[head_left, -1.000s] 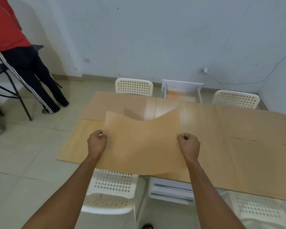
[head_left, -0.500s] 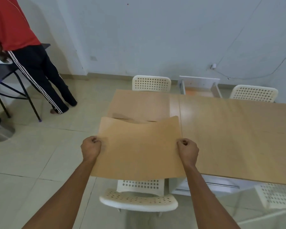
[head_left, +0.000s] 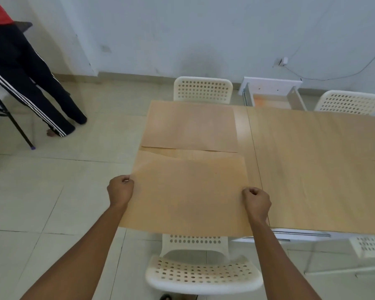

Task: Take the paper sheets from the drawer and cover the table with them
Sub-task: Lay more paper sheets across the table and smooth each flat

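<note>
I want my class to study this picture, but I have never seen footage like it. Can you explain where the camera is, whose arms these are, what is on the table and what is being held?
The camera sits on a person's head and looks forward and down, so the two arms are that person's own. No machine is involved. The left hand and the right hand each pinch a side edge of one brown paper sheet at the near left end of the table. Another sheet already lies flat beyond it, and more paper covers the right part. White chairs stand around the table. An open drawer shows at the far side. Another person's legs are at the upper left.
</note>
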